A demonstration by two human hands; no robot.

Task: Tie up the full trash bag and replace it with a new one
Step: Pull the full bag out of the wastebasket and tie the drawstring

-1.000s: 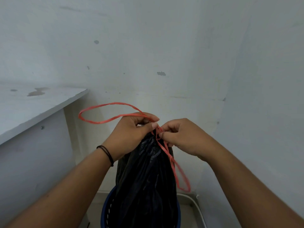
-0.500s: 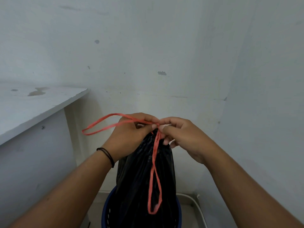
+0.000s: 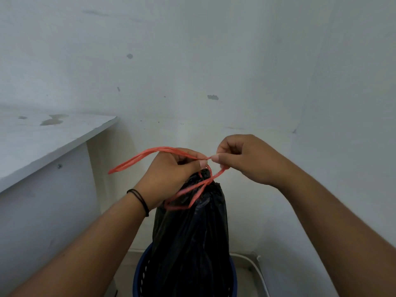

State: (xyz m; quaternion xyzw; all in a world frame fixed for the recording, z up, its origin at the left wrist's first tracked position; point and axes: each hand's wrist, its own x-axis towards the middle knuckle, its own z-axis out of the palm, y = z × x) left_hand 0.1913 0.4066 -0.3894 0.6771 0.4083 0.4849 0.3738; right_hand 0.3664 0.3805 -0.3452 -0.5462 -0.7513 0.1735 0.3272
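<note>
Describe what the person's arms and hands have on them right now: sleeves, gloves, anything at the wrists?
Both forearms are bare, with no sleeves in view and no gloves. The left hand has a thin black band, seemingly two strands, around its wrist. The right hand and its wrist carry nothing visible: no watch, and no rings visible on either hand. Fingernails look short and unpainted.

Black trash bag (image 3: pixel 190 236) stands upright in the blue bin (image 3: pixel 139 281), its gathered neck crossed by orange drawstrings (image 3: pixel 192 189).

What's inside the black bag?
You can't see inside. The black plastic trash bag is bunched shut at its top, with the orange drawstring looped around its neck. The plastic isn't see-through.
</note>
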